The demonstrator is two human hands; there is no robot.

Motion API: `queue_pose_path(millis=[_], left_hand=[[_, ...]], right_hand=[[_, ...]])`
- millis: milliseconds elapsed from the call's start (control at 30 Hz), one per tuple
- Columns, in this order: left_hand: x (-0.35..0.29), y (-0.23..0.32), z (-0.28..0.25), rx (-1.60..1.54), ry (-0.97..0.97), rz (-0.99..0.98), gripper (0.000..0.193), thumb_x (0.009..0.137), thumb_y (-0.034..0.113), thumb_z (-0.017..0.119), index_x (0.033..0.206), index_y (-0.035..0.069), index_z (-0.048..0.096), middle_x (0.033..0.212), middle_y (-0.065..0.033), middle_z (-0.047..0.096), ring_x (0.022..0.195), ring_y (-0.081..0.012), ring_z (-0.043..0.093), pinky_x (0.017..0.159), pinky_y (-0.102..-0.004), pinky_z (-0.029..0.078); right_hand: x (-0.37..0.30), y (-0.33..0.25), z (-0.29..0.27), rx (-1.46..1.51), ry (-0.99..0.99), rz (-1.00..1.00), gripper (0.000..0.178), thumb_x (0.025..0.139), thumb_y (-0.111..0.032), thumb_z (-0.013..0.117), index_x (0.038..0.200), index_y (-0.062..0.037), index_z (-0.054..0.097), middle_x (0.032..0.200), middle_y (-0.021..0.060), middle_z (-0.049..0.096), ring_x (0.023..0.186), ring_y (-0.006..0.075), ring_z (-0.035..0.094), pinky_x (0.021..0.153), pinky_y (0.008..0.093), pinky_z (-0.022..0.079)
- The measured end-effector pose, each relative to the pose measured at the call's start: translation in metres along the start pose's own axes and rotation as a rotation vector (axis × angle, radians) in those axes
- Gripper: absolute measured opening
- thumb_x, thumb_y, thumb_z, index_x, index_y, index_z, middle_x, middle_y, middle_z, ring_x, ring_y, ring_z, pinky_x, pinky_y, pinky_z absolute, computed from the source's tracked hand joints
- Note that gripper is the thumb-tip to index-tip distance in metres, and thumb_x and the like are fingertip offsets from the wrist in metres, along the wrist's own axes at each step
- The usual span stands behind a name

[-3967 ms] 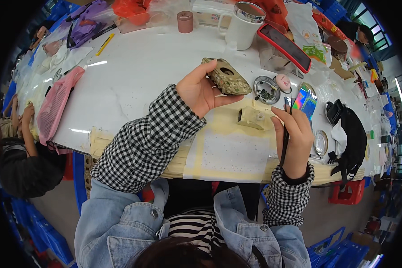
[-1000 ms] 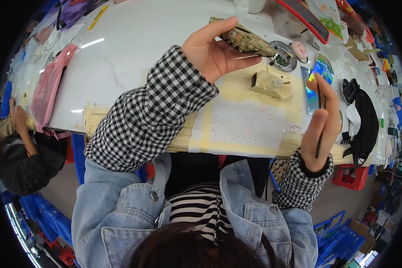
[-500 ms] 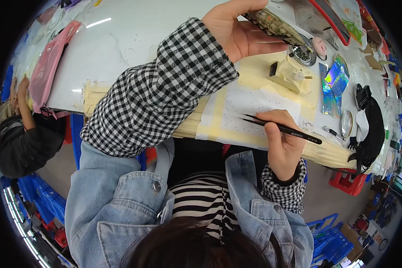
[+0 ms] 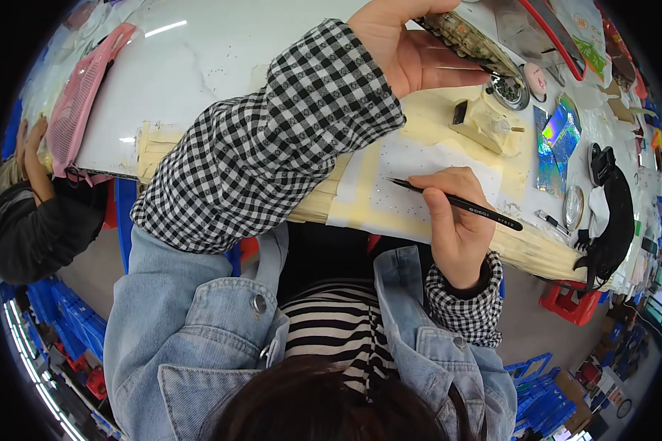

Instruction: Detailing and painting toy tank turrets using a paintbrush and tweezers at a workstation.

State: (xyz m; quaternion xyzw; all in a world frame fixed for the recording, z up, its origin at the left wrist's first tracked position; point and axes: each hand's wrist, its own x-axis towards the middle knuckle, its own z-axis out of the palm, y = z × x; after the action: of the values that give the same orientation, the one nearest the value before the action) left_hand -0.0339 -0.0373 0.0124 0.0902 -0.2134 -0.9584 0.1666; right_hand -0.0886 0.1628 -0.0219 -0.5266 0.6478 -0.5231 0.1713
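Observation:
At the top of the view my left hand (image 4: 393, 51) holds up a long, dark-edged piece (image 4: 474, 44) with a mottled green-brown, bumpy surface. My thumb lies over its upper end, and the fingers stretch out below it; its exact kind is unclear. Lower right, my right hand (image 4: 460, 228) is closed on slim black tweezers (image 4: 485, 212). Their tips point left, over a white sheet (image 4: 438, 167) strewn with tiny dark specks. Whether anything sits between the tips is too small to tell.
Beyond the sheet stand a tape-wrapped block (image 4: 487, 126) and a round metal dish (image 4: 509, 92). Farther right lie a shiny holographic packet (image 4: 559, 136) and a black strap-like item (image 4: 614, 220). A pink mesh basket (image 4: 88, 103) stands left, near another person's arms (image 4: 35, 165).
The tweezers and my right hand have turned slightly, the tips shifting left and up over the sheet. My left hand with the mottled piece appears slightly farther right; the whole view has shifted a little.

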Motion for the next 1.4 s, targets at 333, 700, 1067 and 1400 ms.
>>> queue_pose_path(millis=[333, 700, 1067, 1400], left_hand=[[0.000, 0.000, 0.000, -0.003, -0.009, 0.003, 0.023, 0.087, 0.020, 0.056, 0.100, 0.003, 0.048, 0.096, -0.0127, 0.058, 0.096, -0.0258, 0.059, 0.086, -0.0447, 0.052], [0.001, 0.000, 0.001, -0.011, -0.017, -0.001, 0.025, 0.087, 0.021, 0.056, 0.101, 0.002, 0.047, 0.097, -0.0133, 0.057, 0.096, -0.0260, 0.059, 0.086, -0.0439, 0.053], [0.007, -0.003, -0.009, 0.072, -0.111, 0.172, 0.036, 0.084, 0.020, 0.058, 0.108, -0.003, 0.043, 0.106, -0.0208, 0.050, 0.104, -0.0366, 0.054, 0.090, -0.0488, 0.050], [0.000, 0.001, 0.006, 0.114, 0.025, 0.131, 0.030, 0.091, 0.021, 0.047, 0.112, 0.000, 0.048, 0.106, -0.0168, 0.056, 0.103, -0.0319, 0.057, 0.091, -0.0450, 0.049]], right_hand=[[0.001, -0.001, 0.001, -0.030, -0.011, -0.011, 0.008, 0.077, -0.002, 0.065, 0.085, -0.0001, 0.066, 0.076, 0.0086, 0.061, 0.070, 0.0198, 0.054, 0.061, 0.0271, 0.043], [0.001, -0.002, 0.000, -0.020, -0.005, -0.016, 0.008, 0.078, -0.003, 0.064, 0.086, 0.0002, 0.065, 0.077, 0.0090, 0.061, 0.071, 0.0197, 0.054, 0.063, 0.0275, 0.044], [0.021, -0.026, -0.083, -0.044, 0.180, -0.271, 0.022, 0.097, -0.018, 0.036, 0.094, -0.0010, 0.051, 0.083, 0.0147, 0.057, 0.077, 0.0199, 0.050, 0.071, 0.0315, 0.040], [0.241, 0.065, -0.191, -1.019, -0.121, -0.278, 0.040, 0.078, -0.034, 0.069, 0.095, -0.0025, 0.051, 0.089, 0.0064, 0.057, 0.077, 0.0160, 0.053, 0.069, 0.0279, 0.043]])
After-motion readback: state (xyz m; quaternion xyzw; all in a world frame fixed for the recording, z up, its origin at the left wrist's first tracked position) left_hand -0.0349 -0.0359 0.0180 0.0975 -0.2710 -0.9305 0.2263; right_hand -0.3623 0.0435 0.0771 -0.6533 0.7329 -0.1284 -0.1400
